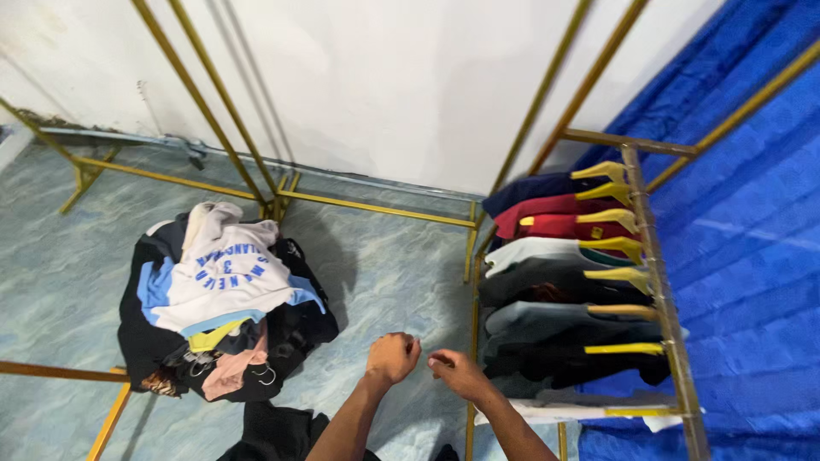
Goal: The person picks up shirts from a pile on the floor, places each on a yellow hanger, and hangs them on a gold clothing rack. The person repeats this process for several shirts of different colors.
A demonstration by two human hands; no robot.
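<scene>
We held our left hand (393, 357) fisted and right hand (457, 373) pinched, contents indiscernible, beside hung shirts (564, 290) on the gold rack (662, 290) at three o'clock, clothes pile (224, 299) at nine.

No packages, signs or screens appear anywhere in the frame. The only thing close to a label is the printed lettering on a white shirt (224, 277), which lies on top of the clothes heap (222, 307) at the lower left of the frame: blue characters set in an arc, with a single blue figure beneath them, on white cloth with light blue sleeves. The lettering sits upside down to the camera.
</scene>
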